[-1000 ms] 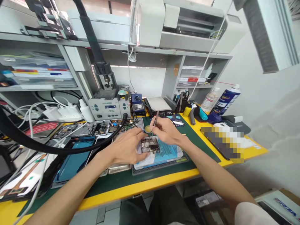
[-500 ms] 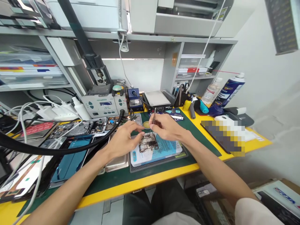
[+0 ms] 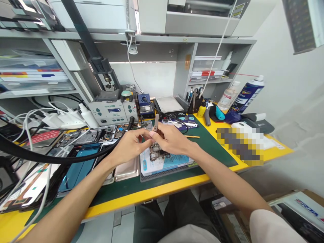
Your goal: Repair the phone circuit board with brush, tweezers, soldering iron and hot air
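Observation:
My right hand is closed round a pair of metal tweezers, whose upper end sticks up above the fingers. Their tips are hidden behind my hands. Beside it, fingers bent and thumb meeting the right fingertips, is my left hand; whatever it pinches is hidden or too small to make out. Just below both hands lies a metallic phone circuit board, partly covered by the right hand. It rests on a blue and white flat pad, which sits on a dark perforated mat.
Phone parts and a blue phone back fill the left side. A thick black hose arches over them. Behind stand a rework station and a soldering unit. A spray can and bottle stand right.
My hands have come together above the board, the left moving right and the right moving left. The tweezers are now tilted with their broad end upward. The board stays on the pad.

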{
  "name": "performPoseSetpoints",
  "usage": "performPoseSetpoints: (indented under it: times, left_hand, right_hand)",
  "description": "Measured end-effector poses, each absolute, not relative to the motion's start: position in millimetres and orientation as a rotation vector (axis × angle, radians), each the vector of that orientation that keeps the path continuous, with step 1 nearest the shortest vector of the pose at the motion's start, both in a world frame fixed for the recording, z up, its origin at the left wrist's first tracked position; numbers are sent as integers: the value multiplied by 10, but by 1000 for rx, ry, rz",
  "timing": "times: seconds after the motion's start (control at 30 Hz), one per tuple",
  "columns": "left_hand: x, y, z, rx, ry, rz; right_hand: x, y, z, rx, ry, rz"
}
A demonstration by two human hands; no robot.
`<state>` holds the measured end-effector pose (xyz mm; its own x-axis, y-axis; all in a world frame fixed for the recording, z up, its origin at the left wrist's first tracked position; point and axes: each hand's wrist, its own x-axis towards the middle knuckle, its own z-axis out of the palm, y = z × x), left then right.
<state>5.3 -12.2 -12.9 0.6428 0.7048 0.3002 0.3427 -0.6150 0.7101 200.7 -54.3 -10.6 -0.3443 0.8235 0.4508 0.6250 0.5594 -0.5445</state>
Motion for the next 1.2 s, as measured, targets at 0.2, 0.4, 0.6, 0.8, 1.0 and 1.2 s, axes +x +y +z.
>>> performPoseSetpoints:
  times: [0.2, 0.4, 0.6, 0.8, 1.0, 1.2]
  left_hand:
    - [11, -118, -92, 2261, 804, 681]
    - [-6, -131, -40, 2264, 787, 636]
    - [0, -144, -36, 2256, 763, 618]
    - [-75, -128, -39, 2177, 574, 716]
    - [-8, -210, -51, 2000, 643, 1166]
    - [102, -287, -91, 2100, 721, 1465]
  right_hand:
    - [1931, -568, -115, -1131, -2095, 359]
    - [1898, -587, -133, -1101, -2129, 330]
    - [1906, -610, -89, -1114, -2122, 397]
    - [1886, -649, -54, -1099, -2157, 412]
    - [1864, -699, 6, -1223, -2240, 285]
    - [1835, -727, 4, -1259, -2266, 209]
